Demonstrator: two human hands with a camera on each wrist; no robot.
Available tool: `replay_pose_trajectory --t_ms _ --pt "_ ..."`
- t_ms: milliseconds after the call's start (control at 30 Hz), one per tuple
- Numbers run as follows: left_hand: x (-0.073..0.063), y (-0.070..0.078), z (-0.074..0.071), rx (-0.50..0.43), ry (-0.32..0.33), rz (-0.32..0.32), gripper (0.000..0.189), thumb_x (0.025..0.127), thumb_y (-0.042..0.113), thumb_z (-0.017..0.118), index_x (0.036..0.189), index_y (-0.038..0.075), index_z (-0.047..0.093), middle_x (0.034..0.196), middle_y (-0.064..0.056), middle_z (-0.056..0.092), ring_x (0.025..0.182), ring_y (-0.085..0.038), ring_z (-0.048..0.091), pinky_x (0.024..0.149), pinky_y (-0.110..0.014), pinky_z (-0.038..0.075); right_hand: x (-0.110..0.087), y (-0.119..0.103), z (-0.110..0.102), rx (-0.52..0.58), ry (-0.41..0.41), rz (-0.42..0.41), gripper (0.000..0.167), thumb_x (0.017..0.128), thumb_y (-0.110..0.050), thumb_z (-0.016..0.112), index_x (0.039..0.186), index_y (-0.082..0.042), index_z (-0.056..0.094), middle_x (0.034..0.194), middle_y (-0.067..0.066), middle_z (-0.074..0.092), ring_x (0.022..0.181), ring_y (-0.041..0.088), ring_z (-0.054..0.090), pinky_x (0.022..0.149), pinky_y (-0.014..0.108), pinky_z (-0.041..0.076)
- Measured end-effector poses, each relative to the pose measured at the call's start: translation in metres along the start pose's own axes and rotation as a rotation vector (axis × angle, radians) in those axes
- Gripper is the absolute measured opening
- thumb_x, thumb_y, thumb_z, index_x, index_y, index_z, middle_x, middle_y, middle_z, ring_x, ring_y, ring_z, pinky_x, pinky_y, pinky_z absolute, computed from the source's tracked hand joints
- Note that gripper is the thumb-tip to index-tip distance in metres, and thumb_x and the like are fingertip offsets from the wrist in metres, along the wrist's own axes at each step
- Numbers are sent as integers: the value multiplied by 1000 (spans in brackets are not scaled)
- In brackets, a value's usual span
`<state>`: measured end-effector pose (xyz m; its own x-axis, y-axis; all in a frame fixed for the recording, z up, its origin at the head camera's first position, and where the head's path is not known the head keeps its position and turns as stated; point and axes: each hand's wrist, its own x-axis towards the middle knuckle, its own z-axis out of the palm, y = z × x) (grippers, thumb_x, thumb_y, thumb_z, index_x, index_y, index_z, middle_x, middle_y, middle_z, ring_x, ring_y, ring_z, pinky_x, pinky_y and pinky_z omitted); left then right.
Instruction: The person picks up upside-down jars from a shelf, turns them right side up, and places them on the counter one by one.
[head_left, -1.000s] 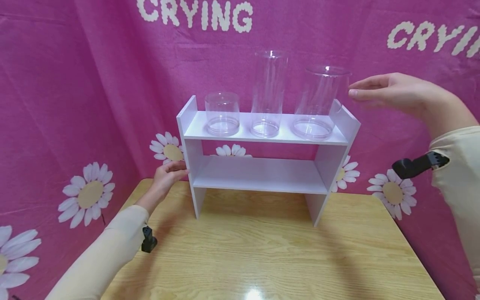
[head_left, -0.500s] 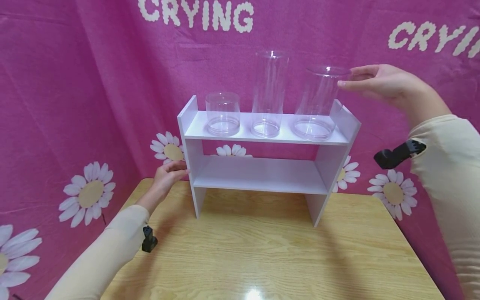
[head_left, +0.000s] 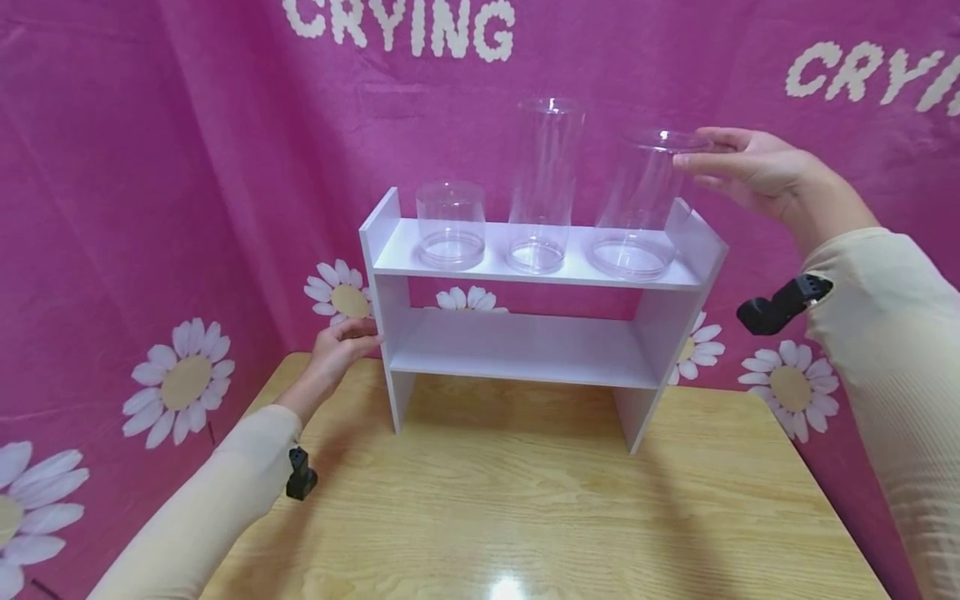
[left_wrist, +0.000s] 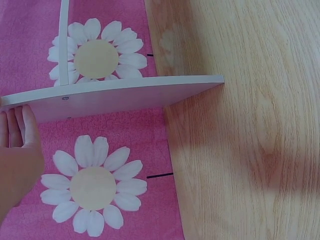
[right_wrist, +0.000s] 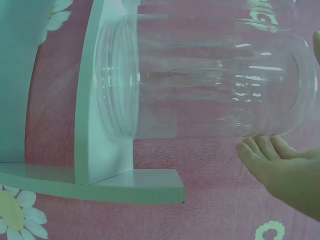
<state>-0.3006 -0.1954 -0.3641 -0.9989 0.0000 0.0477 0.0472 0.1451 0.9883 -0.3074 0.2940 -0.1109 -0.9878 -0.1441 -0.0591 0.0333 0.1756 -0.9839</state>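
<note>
A white two-tier shelf [head_left: 517, 346] stands on the table. On its top board stand three clear cylindrical containers: a short one [head_left: 452, 218], a tall narrow one [head_left: 546, 187] and a wide vase [head_left: 633, 208] at the right. My right hand [head_left: 776, 175] holds the wide vase near its rim, the thumb in front and the fingers round the right side. In the right wrist view, several fingertips meet the side of the vase, whose base sits on the board. With its fingers nearly straight, my left hand [head_left: 337, 350] touches the outer face of the left side panel [left_wrist: 110, 97].
Behind the shelf hangs a pink curtain [head_left: 262, 167] with daisies and white lettering. The wooden table [head_left: 487, 492] extends in front. Raised side panels flank the top board, the right one [head_left: 701, 242] just beside the wide vase.
My right hand has come in leftward and up from beside the wide vase to its rim. My left hand stays against the side panel. The view has shifted slightly.
</note>
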Motion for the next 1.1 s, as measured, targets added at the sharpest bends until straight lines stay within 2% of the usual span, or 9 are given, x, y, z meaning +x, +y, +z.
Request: replay_pose_trajectory --t_ms 133,200,300,400,533,633,700,933,1100 --pt "0 1 0 34 -6 -9 47 89 15 67 130 -5 53 90 18 59 85 5 58 89 -18 53 4 2 2 58 6 -7 99 87 -11 69 155 -23 -1 163 -11 -5 151 7 4 124 25 5" --pt "0 1 0 31 -8 -11 48 89 15 67 130 -5 53 90 17 59 85 5 58 89 -17 53 7 4 2 39 13 -11 96 86 -13 70 155 -25 4 160 -12 14 149 5 13 125 26 3" --pt "0 1 0 32 -8 -14 47 89 15 67 130 -5 53 91 17 59 86 4 58 91 -19 53 9 7 4 14 4 -40 85 86 -13 70 153 -23 18 135 -14 49 132 1 40 125 29 2" --pt "0 0 0 44 -2 -18 46 89 16 67 129 -4 54 92 16 59 87 4 58 96 -24 52 11 9 7 26 -6 -70 80 86 -10 70 151 -19 24 108 -15 57 109 -1 50 126 29 4" --pt "1 0 0 65 3 -20 46 90 17 66 129 -3 55 95 14 59 89 1 57 100 -30 51 11 9 11 -19 7 -75 85 87 -12 69 154 -17 17 114 -14 50 126 3 41 125 26 6" --pt "2 -1 -1 74 0 -28 46 90 18 66 130 -2 54 100 11 59 93 -2 57 103 -33 50 9 8 13 -101 33 -75 83 88 -16 69 154 -18 19 115 -16 50 134 7 34 126 28 7" --pt "2 -1 -1 76 -4 -31 46 90 19 66 130 -1 54 104 8 59 95 -5 56 104 -35 49 7 8 13 -154 55 -73 81 89 -19 69 154 -20 21 112 -19 51 137 10 33 126 29 7" --pt "3 0 0 73 4 -24 46 90 17 66 130 -1 55 101 10 58 94 -4 56 94 -22 52 0 8 14 -251 117 -65 75 88 -25 70 151 -26 29 115 -22 50 144 12 25 126 34 9" --pt "2 0 0 63 2 -35 47 90 17 65 132 -1 53 104 8 57 92 -2 56 100 -28 51 -4 8 13 -293 119 -87 72 89 -26 68 150 -28 30 121 -22 48 143 12 24 126 34 8"
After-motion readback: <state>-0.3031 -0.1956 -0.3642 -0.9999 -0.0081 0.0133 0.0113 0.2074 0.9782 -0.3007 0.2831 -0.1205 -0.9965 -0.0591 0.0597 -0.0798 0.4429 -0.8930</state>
